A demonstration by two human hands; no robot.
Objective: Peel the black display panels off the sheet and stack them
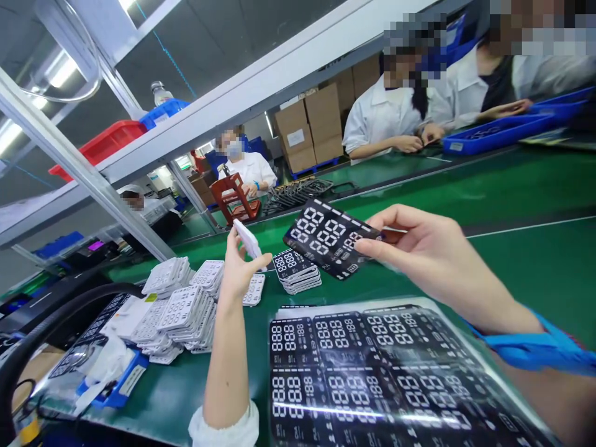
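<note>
1. left hand: raised from the front edge of the green tabletop, forearm nearly upright, white cuff at the bottom of the view; thumb and curled fingers in a narrow pinch on a white panel, held on edge and slightly tilted.
2. right hand: reaching in from the right, forearm low and slanting, blue wristband near the elbow end; thumb and fingers in a narrow pinch on the right end of a black display panel.
3. black display panel: lifted above the tabletop, tilted, just beside the white panel.
4. under the right hand: a large plastic-covered sheet of black display panels, near the front edge.
5. just beyond the left hand: a stack of black panels; toward the left edge, stacks of white panels.
6. along the far edge: two co-workers in white coats, hands at the tabletop, beside a blue tray.
</note>
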